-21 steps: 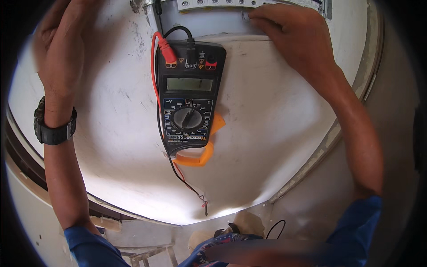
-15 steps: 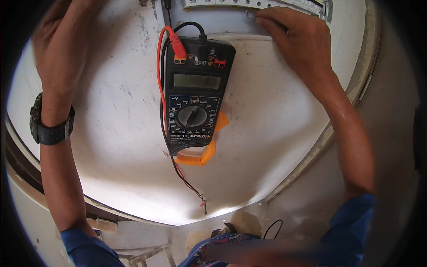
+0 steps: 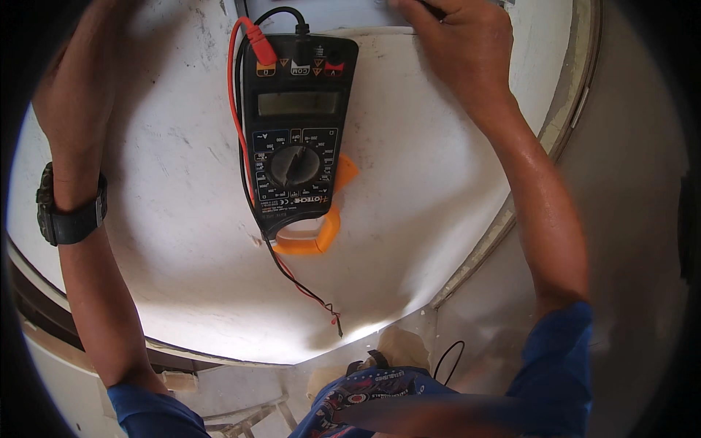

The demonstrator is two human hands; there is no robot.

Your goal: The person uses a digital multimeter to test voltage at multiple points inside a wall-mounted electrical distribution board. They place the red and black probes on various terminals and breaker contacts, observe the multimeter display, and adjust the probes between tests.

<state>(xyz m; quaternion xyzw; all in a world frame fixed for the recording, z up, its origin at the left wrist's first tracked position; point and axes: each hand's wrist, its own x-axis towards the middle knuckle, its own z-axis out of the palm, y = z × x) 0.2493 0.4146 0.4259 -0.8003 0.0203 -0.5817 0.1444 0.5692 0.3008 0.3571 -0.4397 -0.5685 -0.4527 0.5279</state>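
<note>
A black clamp meter (image 3: 299,109) with an orange jaw (image 3: 321,237) hangs jaw-down against the white wall, between my hands and touched by neither. Its red lead (image 3: 237,109) and black lead (image 3: 281,9) plug into its top end and run down beside it. My right hand (image 3: 467,58) is up at a grey panel (image 3: 343,13), thumb and fingers pinched together; what they hold is too small and cut off to make out. At the upper left, my left hand (image 3: 77,95) is raised near the wall, its fingers dark and partly beyond the frame.
The white wall (image 3: 409,168) ends at a curved, rough edge (image 3: 475,255) on the right. Below are the floor, a wooden frame (image 3: 255,416) at the lower left and a thin black loop of cable (image 3: 449,361) by my feet. The lead ends (image 3: 337,325) dangle low.
The view has shifted, so the meter and both arms sit farther left and higher. A row of white modules at the top has left the picture. My right hand stays pinched.
</note>
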